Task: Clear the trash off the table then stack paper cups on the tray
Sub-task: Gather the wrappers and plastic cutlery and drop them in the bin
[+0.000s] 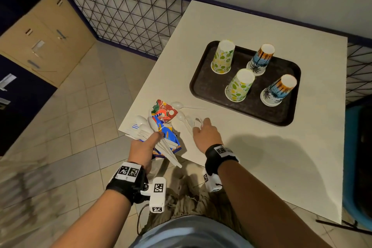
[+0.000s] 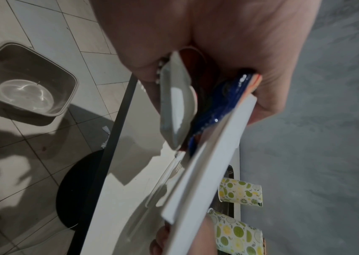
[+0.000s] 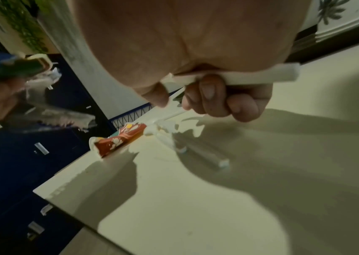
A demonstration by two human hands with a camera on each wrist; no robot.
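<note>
Near the table's (image 1: 261,157) front-left corner, your right hand (image 1: 207,134) curls its fingers (image 3: 209,94) around a white plastic utensil (image 3: 261,75). Your left hand (image 1: 143,148) clamps a bundle of cutlery and wrappers (image 1: 159,135) just beside it; a flattened red cup (image 1: 164,110) lies beyond both.

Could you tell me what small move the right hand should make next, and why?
Probably lift the white plastic utensil it already pinches and pass it to the bundle of trash gripped by the left hand. The right hand has curled round that utensil, while a flattened red cup and a spoon lie on the table, waiting.
</note>
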